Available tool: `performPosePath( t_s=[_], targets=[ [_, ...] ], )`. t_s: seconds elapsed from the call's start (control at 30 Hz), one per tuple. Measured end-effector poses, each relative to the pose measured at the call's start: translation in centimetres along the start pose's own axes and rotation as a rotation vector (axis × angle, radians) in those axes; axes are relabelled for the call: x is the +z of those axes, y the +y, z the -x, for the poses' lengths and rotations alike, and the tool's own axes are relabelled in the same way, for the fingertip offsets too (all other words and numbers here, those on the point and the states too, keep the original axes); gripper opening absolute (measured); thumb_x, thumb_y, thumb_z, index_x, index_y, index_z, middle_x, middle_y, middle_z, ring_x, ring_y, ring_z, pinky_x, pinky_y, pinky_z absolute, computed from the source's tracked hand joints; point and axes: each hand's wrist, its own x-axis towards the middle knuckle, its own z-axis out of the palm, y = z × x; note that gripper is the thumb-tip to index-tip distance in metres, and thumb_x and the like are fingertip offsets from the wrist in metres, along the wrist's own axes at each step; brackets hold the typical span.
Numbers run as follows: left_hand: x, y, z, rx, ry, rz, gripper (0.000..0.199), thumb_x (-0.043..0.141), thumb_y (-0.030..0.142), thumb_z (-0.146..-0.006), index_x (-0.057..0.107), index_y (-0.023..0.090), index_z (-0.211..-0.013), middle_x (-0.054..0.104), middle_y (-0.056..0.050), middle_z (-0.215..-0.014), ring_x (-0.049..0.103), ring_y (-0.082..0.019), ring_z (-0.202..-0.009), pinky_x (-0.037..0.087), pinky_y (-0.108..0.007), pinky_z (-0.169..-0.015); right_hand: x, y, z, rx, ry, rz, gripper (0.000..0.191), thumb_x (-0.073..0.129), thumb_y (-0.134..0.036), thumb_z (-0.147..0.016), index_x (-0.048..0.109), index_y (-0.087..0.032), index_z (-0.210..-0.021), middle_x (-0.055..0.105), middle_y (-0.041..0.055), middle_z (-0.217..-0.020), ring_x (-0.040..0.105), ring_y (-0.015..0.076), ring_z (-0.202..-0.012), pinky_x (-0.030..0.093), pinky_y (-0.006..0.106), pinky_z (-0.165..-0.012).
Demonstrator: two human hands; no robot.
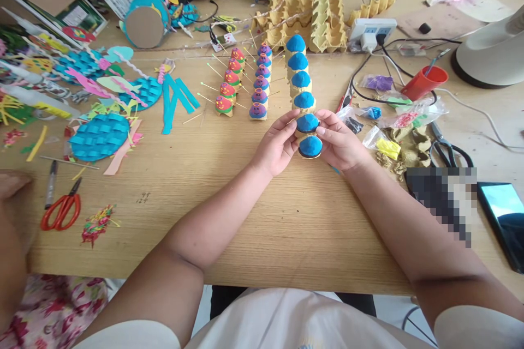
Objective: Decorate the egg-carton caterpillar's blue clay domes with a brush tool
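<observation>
left hand [278,144] and right hand [338,142] pinch blue-topped egg-carton cups [308,122] at row's near end; steady both sides, keep row straight on desk [245,218]

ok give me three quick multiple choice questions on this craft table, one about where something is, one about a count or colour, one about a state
1. Where are the red-handled scissors?
A. near the table's left front edge
B. inside the red cup
C. on the phone

2. How many blue-topped domes are in the row that the hands touch?
A. three
B. six
C. nine

3. What are the left hand and right hand doing?
A. resting flat, apart
B. both pinching the nearest domes
C. holding a pen

Answers: 1 A, they lie left of the arms near the edge. 2 B, six blue tops show in line. 3 B, the fingers of both close on the row's near end.
</observation>
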Motion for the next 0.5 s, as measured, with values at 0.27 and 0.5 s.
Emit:
performPosePath(
  t_s=[0.27, 0.5],
  targets=[
    [-0.16, 0.4, 0.03, -0.028, -0.053, 0.018, 0.022, 0.064, 0.028, -0.107, 0.08, 0.03, -0.123, 0.086, 0.001, -0.109, 0.081, -0.017, -0.114, 0.061, -0.026, -0.089, -0.07, -0.07, 0.11, -0.027, 0.012, 0.036, 0.046, 0.103, -0.033, -0.07, 0.074, -0.032, -0.106, 0.079, -0.0067, -0.098, 0.074, 0.0122, -0.085, 0.065, 0.025, -0.076],
    [0.01, 0.92, 0.46, -0.062, -0.114, 0.003, 0.035, 0.064, 0.016, -0.101, 0.078, 0.03, -0.13, 0.086, 0.0, -0.12, 0.078, -0.019, -0.126, 0.061, -0.028, -0.098, 0.03, -0.18, 0.19, -0.014, 0.06, 0.031, 0.049, 0.103, -0.035, -0.067, 0.073, -0.031, -0.105, 0.076, -0.0055, -0.097, 0.069, 0.0128, -0.081, 0.063, 0.026, -0.076]
  ],
)
